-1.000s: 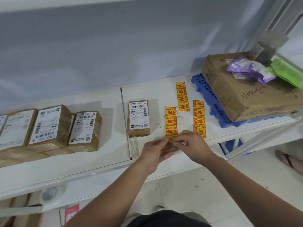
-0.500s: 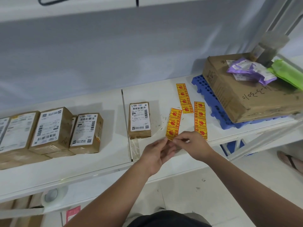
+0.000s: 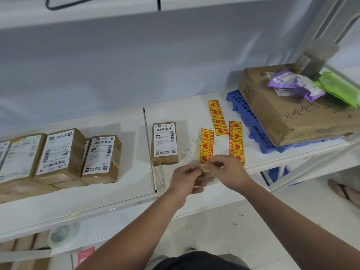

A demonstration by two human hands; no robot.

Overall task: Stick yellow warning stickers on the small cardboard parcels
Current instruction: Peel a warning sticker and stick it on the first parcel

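At the shelf's front edge, the sticker strip (image 3: 206, 146) has its near end pinched between both hands: left hand (image 3: 186, 179) and right hand (image 3: 227, 171), fingertips closed on it. At ten o'clock from them lies a single parcel (image 3: 164, 146); more parcels (image 3: 101, 158) sit at nine o'clock; two other strips (image 3: 236, 141) at one o'clock.

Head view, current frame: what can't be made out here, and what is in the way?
- Near end of the sticker strip: covered by the hands, left and right; whether a sticker is peeled free cannot be told.
- Parcel label text: too small to read.
- Leftmost parcels: cut off by the left edge.
- Grey container on the large box: blurred.
- Lower shelf items: partly hidden under the shelf.
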